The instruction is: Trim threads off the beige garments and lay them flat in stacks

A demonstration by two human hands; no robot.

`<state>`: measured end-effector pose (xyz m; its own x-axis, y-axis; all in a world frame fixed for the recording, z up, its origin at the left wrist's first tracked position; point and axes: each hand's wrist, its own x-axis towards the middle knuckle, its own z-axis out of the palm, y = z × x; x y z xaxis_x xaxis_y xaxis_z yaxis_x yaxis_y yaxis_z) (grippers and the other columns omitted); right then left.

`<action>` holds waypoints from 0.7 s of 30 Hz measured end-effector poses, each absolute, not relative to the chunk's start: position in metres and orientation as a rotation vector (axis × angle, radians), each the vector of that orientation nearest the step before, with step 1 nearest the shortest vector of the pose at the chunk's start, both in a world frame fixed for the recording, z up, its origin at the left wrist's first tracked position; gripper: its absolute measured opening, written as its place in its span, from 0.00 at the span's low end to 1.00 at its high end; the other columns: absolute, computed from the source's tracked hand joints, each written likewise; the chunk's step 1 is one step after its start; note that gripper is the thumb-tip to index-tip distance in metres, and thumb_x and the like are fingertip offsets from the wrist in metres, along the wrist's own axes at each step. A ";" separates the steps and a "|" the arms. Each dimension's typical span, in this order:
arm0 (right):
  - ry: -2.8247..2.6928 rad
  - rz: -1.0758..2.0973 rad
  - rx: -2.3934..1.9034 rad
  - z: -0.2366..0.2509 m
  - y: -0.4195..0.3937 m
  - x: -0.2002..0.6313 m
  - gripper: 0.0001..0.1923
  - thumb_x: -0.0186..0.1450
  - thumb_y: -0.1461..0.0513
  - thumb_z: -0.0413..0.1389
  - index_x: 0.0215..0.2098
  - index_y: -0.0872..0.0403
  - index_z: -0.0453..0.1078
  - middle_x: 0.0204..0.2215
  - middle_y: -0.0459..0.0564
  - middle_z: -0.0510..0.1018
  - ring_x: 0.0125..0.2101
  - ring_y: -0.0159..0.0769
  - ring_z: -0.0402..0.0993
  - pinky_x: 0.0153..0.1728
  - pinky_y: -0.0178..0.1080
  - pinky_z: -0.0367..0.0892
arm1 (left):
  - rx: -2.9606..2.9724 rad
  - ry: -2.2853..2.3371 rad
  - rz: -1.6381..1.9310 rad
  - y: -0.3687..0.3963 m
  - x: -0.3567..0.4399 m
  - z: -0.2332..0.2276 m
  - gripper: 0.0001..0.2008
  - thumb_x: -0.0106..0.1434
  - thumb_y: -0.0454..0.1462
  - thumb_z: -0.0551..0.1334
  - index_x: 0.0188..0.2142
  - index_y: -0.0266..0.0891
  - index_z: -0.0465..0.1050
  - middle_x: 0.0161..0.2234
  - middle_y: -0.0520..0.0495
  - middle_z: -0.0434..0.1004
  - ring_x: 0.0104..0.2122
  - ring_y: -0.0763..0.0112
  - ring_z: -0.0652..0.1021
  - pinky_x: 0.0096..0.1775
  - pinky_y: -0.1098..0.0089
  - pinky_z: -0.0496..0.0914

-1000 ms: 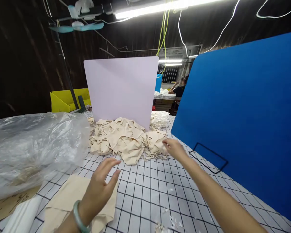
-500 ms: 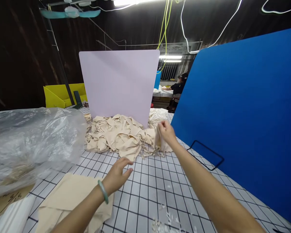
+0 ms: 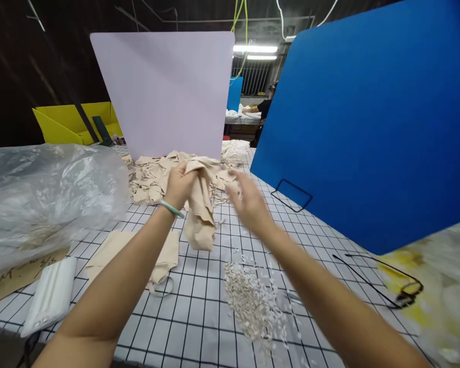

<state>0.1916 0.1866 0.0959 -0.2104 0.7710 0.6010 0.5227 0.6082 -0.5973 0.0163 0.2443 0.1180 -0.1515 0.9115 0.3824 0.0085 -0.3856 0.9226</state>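
Surface: gridded table point(image 3: 214, 317) bore a beige cloth pile point(image 3: 157, 174).
Left hand point(image 3: 180, 184): fingers pinched one cloth piece point(image 3: 200, 214), lifted clear.
Right hand point(image 3: 249, 202): blurred, fingers spread, empty.

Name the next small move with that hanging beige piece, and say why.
Probably bring the right hand in to catch the free lower edge of the beige piece. The left hand grips only its top, so it dangles crumpled above the gridded table, and the right hand is open beside it.
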 end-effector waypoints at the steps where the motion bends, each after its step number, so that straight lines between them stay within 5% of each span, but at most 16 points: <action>1: -2.019 0.326 -1.123 0.060 0.155 0.186 0.24 0.74 0.54 0.43 0.65 0.50 0.58 0.62 0.57 0.67 0.65 0.50 0.57 0.63 0.60 0.54 | 1.344 1.093 1.670 0.244 0.009 0.116 0.07 0.55 0.38 0.64 0.32 0.37 0.76 0.27 0.51 0.75 0.27 0.71 0.73 0.29 0.73 0.67; 5: -2.603 0.560 -1.252 -0.055 0.053 0.165 0.33 0.73 0.47 0.40 0.71 0.54 0.49 0.70 0.53 0.50 0.70 0.51 0.41 0.68 0.62 0.40 | 1.226 1.045 1.691 0.236 -0.002 0.112 0.09 0.50 0.37 0.66 0.31 0.36 0.74 0.26 0.52 0.74 0.26 0.74 0.72 0.28 0.75 0.66; 10: -2.690 0.545 -1.469 -0.075 0.041 0.190 0.33 0.74 0.48 0.33 0.72 0.52 0.42 0.71 0.47 0.43 0.71 0.45 0.35 0.69 0.59 0.34 | 1.134 1.040 1.646 0.223 0.010 0.111 0.12 0.46 0.37 0.66 0.31 0.37 0.69 0.26 0.53 0.71 0.26 0.74 0.72 0.28 0.74 0.66; 18: -2.363 -0.006 -2.001 -0.072 0.086 0.304 0.29 0.72 0.52 0.40 0.68 0.53 0.58 0.69 0.53 0.56 0.69 0.54 0.43 0.65 0.67 0.36 | 1.104 0.962 1.532 0.202 0.013 0.123 0.15 0.49 0.36 0.68 0.36 0.35 0.70 0.32 0.48 0.76 0.30 0.71 0.75 0.30 0.72 0.68; 21: -2.188 -0.202 -1.796 -0.062 0.099 0.322 0.22 0.73 0.55 0.42 0.51 0.52 0.75 0.57 0.56 0.74 0.63 0.54 0.59 0.64 0.67 0.42 | 1.100 0.899 1.380 0.191 0.022 0.130 0.14 0.52 0.37 0.69 0.36 0.34 0.72 0.31 0.47 0.76 0.29 0.71 0.75 0.28 0.73 0.67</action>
